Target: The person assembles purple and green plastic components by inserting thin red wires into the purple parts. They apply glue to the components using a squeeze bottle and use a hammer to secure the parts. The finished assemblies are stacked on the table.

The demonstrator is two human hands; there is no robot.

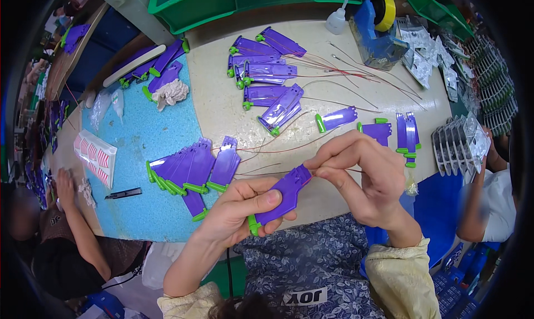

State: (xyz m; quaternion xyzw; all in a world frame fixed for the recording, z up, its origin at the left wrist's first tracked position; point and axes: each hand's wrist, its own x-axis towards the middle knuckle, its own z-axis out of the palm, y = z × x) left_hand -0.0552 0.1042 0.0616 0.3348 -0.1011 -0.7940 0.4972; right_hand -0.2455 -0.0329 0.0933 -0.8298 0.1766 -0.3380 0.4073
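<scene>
My left hand (236,207) grips a purple plastic piece (281,199) with a green end, thumb pressed on its flat face. At the piece's far right corner, my right hand (367,180) pinches a thin reddish wire (351,170) between thumb and fingertips. Just left of my hands lies a fanned row of purple pieces (189,163) with green ends. Beyond my hands, several more purple pieces (270,71) with thin wires (356,74) trailing right rest on the table. Further loose purple pieces (377,132) lie beyond my right hand.
A green bin (206,10) stands along the back, near a blue tape dispenser (367,40) and a white squeeze bottle (335,21). On the blue mat (139,219) are a cutter knife (123,194) and a label sheet (95,157). Stacked metal parts (459,143) stand right. Co-workers sit on both sides.
</scene>
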